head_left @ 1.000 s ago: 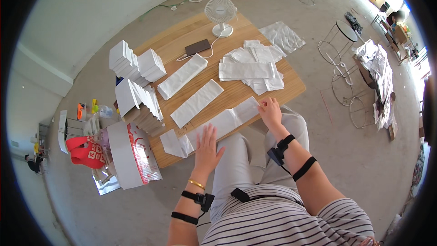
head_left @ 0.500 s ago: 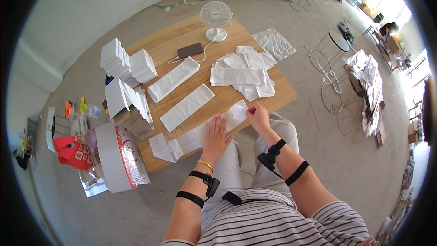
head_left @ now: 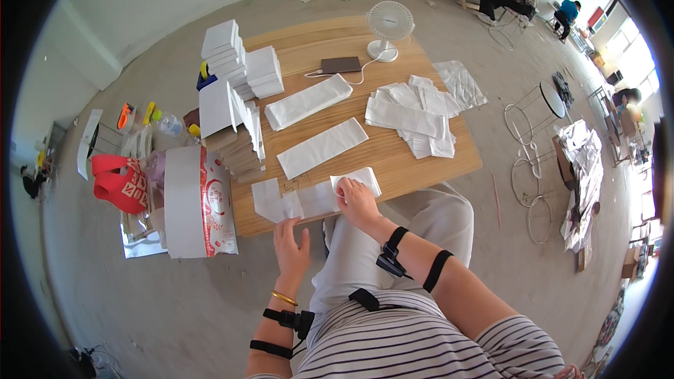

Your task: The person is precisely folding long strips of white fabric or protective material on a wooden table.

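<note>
A long white strip of paper-like sheet (head_left: 314, 201) lies along the table's near edge, its right end turned back over itself. My right hand (head_left: 358, 205) is on that doubled end, fingers curled and closed on the strip, fingertips partly hidden. Just below the strip's left part, my left hand (head_left: 290, 249) is open, thumb apart, its fingertips by the table edge. A small white flap (head_left: 267, 198) sits at the strip's left end. Beyond it lie two flat white folded strips, one nearer (head_left: 322, 147) and one farther (head_left: 309, 102), and a loose pile of similar strips (head_left: 407, 118).
Stacks of white cards or boxes (head_left: 223, 52) crowd the wooden table's (head_left: 460, 158) left side. A white fan (head_left: 390, 22) and a cabled dark power bank (head_left: 340, 64) stand farther back. Left of the table are a red bag (head_left: 121, 184) and a carton (head_left: 184, 200); a round stool (head_left: 552, 100) is right.
My right hand has moved left, folding the strip's right end over. My left hand has lifted off the strip and moved left and nearer to me. The whole view has shifted.
</note>
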{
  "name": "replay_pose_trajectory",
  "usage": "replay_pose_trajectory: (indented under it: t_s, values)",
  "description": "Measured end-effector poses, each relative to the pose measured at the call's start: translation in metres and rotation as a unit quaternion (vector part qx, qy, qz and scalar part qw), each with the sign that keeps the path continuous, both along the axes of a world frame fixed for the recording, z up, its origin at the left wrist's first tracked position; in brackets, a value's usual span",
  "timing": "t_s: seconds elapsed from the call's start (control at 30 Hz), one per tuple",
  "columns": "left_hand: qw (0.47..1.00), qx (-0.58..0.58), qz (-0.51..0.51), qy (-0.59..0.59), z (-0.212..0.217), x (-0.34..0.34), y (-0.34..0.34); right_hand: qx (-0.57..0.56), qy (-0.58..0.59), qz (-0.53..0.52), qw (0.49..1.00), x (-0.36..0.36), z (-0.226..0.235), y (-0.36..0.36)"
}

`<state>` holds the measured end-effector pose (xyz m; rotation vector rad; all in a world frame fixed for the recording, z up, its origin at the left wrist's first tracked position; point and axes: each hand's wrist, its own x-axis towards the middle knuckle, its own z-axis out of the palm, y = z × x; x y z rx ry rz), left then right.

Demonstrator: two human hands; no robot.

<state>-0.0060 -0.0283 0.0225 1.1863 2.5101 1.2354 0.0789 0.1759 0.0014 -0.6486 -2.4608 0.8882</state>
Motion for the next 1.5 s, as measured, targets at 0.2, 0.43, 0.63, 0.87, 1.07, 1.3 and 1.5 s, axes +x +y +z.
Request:
replay_pose_trajectory:
  t_s: [0.2,0.43,0.63,0.87,1.07,1.3,1.5]
  values:
    - [0.999,0.011,0.053,-0.006,-0.008,-0.013,-0.023,0.024,-0.043,0.033,0.998,-0.002,-0.001,-0.006]
    - [0.99,-0.013,0.136,0.02,-0.023,-0.035,-0.029,-0.004,-0.058,0.057,0.997,0.006,0.016,-0.008]
    - [0.989,-0.024,0.146,-0.019,-0.017,-0.033,-0.019,-0.053,0.006,-0.09,0.995,0.033,0.013,0.037]
    - [0.998,-0.027,-0.037,0.046,0.002,0.001,0.039,-0.139,-0.059,-0.162,0.975,0.055,-0.014,0.064]
    - [0.998,-0.029,0.047,0.028,-0.01,-0.004,0.016,-0.15,-0.081,-0.172,0.97,0.044,-0.011,0.058]
    - [0.973,-0.024,0.225,-0.035,-0.037,-0.034,-0.031,-0.134,-0.035,-0.167,0.976,0.045,-0.006,0.059]
    - [0.949,-0.176,0.259,0.03,-0.034,-0.032,-0.015,-0.331,-0.003,-0.051,0.942,0.024,-0.007,0.04]
